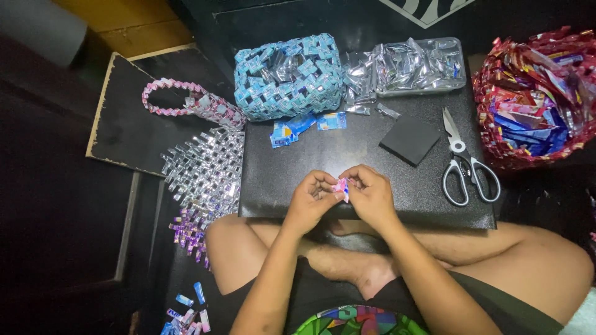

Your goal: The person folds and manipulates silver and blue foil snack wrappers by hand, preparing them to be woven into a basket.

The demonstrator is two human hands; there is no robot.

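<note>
Folded wrapper piece (341,188), pinched between left hand (308,203) and right hand (373,197): pink with pale blue. Board (347,158) beneath the grip: glossy black. Square pad (409,139), up and right of the grip: matte black. Scissors (469,169), right of the grip: black handles, white-trimmed. Woven basket (289,75), beyond the grip: light blue and silver chequer. Woven panel (205,167), left of the grip: silver, purple-edged. Basket (534,93), far right: red weave, blue and red wrappers inside.

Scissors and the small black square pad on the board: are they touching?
Apart. The head view shows the scissors lying to the right of the black square pad, with a bare strip of the black board between them.
</note>
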